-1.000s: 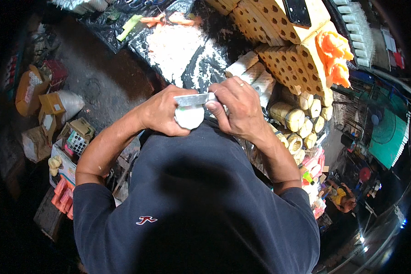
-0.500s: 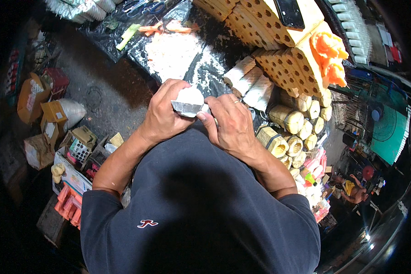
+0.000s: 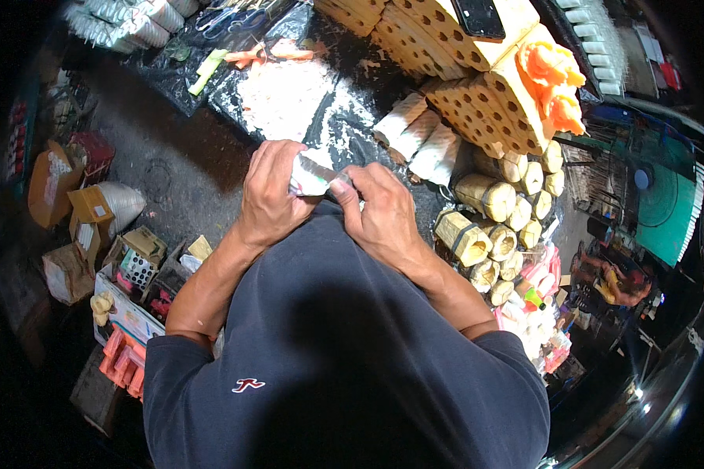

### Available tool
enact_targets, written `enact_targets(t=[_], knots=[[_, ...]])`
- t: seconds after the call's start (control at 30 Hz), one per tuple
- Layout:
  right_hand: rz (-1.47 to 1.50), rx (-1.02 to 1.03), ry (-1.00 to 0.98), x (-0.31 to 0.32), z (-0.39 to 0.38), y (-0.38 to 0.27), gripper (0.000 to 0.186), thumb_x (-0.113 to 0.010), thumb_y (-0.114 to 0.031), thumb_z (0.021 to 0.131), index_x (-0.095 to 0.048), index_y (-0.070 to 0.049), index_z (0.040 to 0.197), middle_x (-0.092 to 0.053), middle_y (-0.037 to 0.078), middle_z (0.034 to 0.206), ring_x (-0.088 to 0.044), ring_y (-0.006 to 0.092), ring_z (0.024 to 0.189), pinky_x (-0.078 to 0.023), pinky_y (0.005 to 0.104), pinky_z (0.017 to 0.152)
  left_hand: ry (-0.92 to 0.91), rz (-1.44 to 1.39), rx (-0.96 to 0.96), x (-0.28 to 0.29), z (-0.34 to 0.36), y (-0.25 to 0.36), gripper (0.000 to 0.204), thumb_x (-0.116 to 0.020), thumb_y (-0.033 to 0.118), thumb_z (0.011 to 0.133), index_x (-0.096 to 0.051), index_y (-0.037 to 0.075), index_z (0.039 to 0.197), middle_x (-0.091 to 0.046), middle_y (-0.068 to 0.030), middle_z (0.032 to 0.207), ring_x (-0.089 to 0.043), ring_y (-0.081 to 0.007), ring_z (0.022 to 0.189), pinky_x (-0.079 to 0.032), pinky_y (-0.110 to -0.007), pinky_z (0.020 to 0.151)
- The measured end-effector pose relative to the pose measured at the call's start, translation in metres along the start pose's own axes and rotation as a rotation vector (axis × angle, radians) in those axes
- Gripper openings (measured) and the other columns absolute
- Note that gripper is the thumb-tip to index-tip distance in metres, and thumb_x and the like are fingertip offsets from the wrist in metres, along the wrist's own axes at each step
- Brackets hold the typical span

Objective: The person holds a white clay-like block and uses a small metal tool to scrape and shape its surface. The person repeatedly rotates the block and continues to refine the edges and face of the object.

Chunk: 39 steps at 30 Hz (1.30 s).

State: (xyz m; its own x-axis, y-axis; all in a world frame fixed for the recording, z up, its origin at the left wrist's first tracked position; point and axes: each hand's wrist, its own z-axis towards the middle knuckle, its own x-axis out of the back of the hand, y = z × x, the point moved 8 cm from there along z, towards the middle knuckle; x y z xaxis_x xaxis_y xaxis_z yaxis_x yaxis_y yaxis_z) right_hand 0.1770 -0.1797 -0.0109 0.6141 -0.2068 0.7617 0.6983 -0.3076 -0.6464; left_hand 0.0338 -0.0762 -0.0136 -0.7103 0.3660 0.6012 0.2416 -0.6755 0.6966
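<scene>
My left hand (image 3: pixel 270 184) is closed round a small white chunk (image 3: pixel 305 184), holding it just beyond my shirt front. Across the chunk lies a flat metal blade (image 3: pixel 318 168), slanting down toward my right hand (image 3: pixel 383 205). The right fingers are closed at the blade's end, thumb pressed near it; any handle is hidden in that hand. Beyond both hands, brightly lit white shavings (image 3: pixel 285 92) cover a black plastic sheet (image 3: pixel 199 94).
Several white cylinders (image 3: pixel 426 141) lie right of the sheet, below yellow blocks with holes (image 3: pixel 485 105) carrying a phone (image 3: pixel 479 17) and an orange lump (image 3: pixel 551 70). Cream hollow pieces (image 3: pixel 485 195) are stacked by my right arm. Open cartons (image 3: pixel 55 176) stand left. Another person (image 3: pixel 614 281) is far right.
The blade has turned from nearly level to a slant over the white chunk, whose rounded top shows less. My right hand has shifted slightly left, and the whole view has moved a little.
</scene>
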Motion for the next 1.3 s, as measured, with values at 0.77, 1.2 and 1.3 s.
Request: enact_targets(t=[0.77, 1.2, 1.3], knots=[[0.108, -0.051, -0.223, -0.013, 0.024, -0.016, 0.054, -0.059, -0.046, 0.111, -0.075, -0.004, 0.080, -0.071, 0.023, 0.074, -0.070, 0.0481, 0.071, -0.055, 0.0569, 0.066, -0.092, -0.158, 0.187, -0.007, -0.006, -0.018, 0.054, -0.096, 0.012, 0.073, -0.067, 0.002, 0.119, -0.074, -0.0142, 0.102, -0.077, -0.0304, 0.091, -0.060, -0.040, 0.081], [0.081, 0.175, -0.291, -0.016, 0.017, -0.016, 0.051, -0.062, -0.045, 0.108, -0.079, -0.005, 0.080, -0.073, 0.019, 0.074, -0.072, 0.0427, 0.070, -0.057, 0.0530, 0.066, -0.422, -0.440, 0.172, -0.018, -0.004, -0.012, 0.043, -0.086, 0.008, 0.066, -0.071, -0.001, 0.106, -0.074, -0.0179, 0.092, -0.076, -0.0346, 0.085, -0.059, -0.041, 0.079], [0.072, 0.240, -0.305, -0.015, 0.019, -0.019, 0.048, -0.064, -0.044, 0.106, -0.081, -0.005, 0.083, -0.075, 0.018, 0.075, -0.073, 0.0405, 0.071, -0.058, 0.0516, 0.066, -0.533, -0.488, 0.154, -0.024, 0.000, -0.013, 0.042, -0.084, 0.009, 0.063, -0.072, -0.001, 0.102, -0.074, -0.0163, 0.089, -0.076, -0.0316, 0.083, -0.058, -0.039, 0.077]])
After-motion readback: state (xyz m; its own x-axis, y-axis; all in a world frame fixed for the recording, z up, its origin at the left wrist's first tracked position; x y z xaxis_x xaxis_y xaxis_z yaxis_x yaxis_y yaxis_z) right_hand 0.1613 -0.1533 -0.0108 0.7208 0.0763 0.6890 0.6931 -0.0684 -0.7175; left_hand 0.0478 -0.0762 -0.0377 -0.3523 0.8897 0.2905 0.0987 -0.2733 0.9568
